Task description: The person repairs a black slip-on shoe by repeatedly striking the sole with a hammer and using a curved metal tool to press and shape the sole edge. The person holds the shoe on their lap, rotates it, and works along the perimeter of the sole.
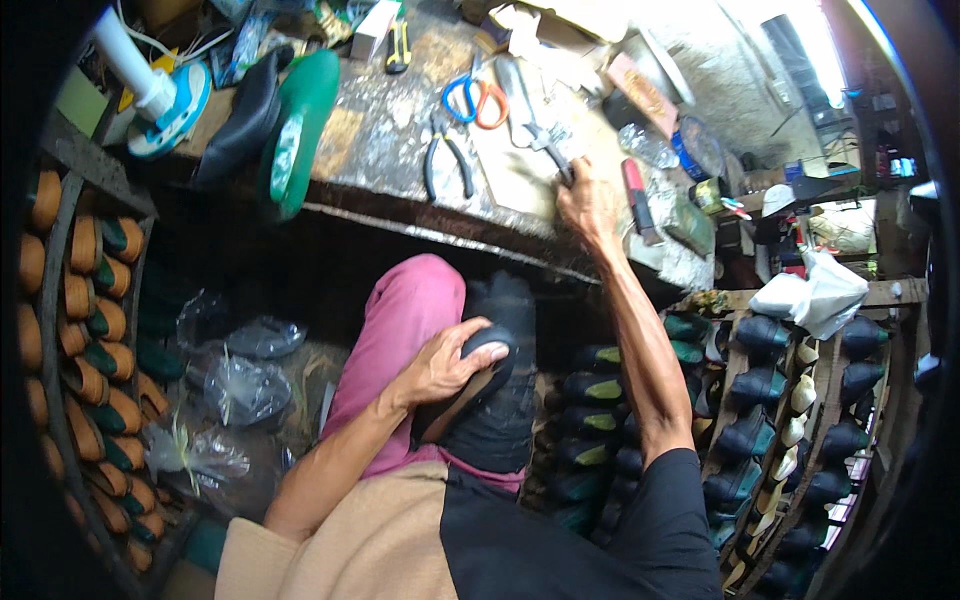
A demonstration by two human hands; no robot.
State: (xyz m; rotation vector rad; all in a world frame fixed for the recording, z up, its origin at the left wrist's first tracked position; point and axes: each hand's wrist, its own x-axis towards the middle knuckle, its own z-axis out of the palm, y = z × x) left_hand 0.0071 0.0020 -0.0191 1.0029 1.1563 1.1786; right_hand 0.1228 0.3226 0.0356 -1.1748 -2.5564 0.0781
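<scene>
My left hand (440, 365) is closed around a dark shoe (487, 382), its rounded toe up, resting on my lap against the dark cloth over my right thigh. Part of the shoe is hidden by my fingers. Out over the workbench (350, 135), my right hand (590, 205) is closed on the dark handle of a tool (550, 152). Its other end lies on the bench, and I cannot make out its exact kind. Just right of that hand lies a red-and-black handled tool (638, 195). To its left are scissors with blue and orange handles (476, 104) and black-handled pliers (446, 160).
A green shoe form (302, 125) and a black one (238, 125) overhang the bench's left edge. A yellow-and-black cutter (398, 48) lies farther back. Racks of brown-and-green shoes (105, 350) stand left, dark shoes (760, 385) right. Clear plastic bags (245, 385) sit beside my left leg.
</scene>
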